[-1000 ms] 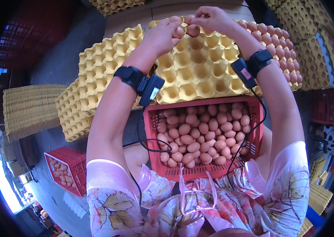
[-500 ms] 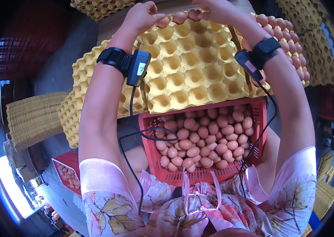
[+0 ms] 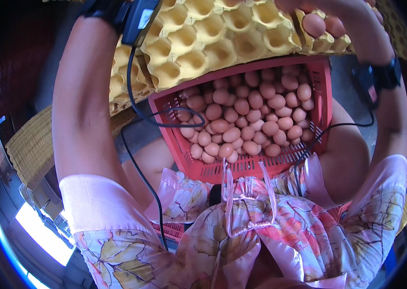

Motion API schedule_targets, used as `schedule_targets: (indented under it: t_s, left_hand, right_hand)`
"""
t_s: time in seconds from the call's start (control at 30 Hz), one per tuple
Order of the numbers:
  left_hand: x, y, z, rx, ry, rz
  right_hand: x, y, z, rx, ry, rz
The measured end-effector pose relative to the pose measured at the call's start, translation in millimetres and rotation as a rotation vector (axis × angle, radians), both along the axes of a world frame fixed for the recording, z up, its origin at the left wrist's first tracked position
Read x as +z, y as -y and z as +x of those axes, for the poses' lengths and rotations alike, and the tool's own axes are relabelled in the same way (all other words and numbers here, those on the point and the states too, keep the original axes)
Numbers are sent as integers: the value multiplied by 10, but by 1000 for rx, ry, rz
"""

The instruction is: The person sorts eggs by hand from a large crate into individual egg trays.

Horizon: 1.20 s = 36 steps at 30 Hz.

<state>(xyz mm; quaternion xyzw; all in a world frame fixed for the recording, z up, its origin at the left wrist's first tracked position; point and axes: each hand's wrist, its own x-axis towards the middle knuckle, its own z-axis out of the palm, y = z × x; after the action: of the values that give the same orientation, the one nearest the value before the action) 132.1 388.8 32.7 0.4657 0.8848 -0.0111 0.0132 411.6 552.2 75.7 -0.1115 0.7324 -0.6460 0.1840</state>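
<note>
My left forearm (image 3: 85,82) reaches up past the upper edge of the view, with a dark strapped device (image 3: 138,21) at the wrist; the left hand itself is out of sight. My right hand (image 3: 326,8) is at the upper edge, partly cut off and blurred, above the right end of a yellow egg tray (image 3: 213,48). Brown eggs (image 3: 314,25) sit in another tray just below that hand. Whether its fingers hold anything cannot be made out. The visible cups of the middle tray hold no eggs.
Between my legs stands a red plastic crate (image 3: 325,91) holding many loose brown eggs (image 3: 256,99). More yellow trays (image 3: 124,79) lie on the left, near a stack of trays (image 3: 32,144). A black cable (image 3: 141,180) loops across the crate's left side.
The view has shifted, so trays and crate appear higher. My left hand has gone out of view at the top. My right hand has left the far egg row and moved right and nearer.
</note>
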Motion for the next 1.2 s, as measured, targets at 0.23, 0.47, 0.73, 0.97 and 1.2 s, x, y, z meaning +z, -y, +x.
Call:
schedule_targets:
  t_s: [0.23, 0.47, 0.73, 0.97, 1.2]
  left_hand:
    - [219, -155, 482, -60, 204, 168]
    - [538, 331, 1050, 119, 590, 504]
    - [109, 729, 1083, 366, 227, 347]
    - [-1, 406, 774, 187, 66, 150]
    - [484, -150, 1216, 192, 117, -271]
  right_hand:
    - [-619, 544, 1102, 727, -88, 415]
    - [-1198, 895, 1584, 887, -62, 675]
    - [-1287, 1030, 1717, 805, -217, 783]
    - [-1312, 1014, 1662, 794, -248, 788]
    - [-1432, 945, 1602, 814, -19, 694]
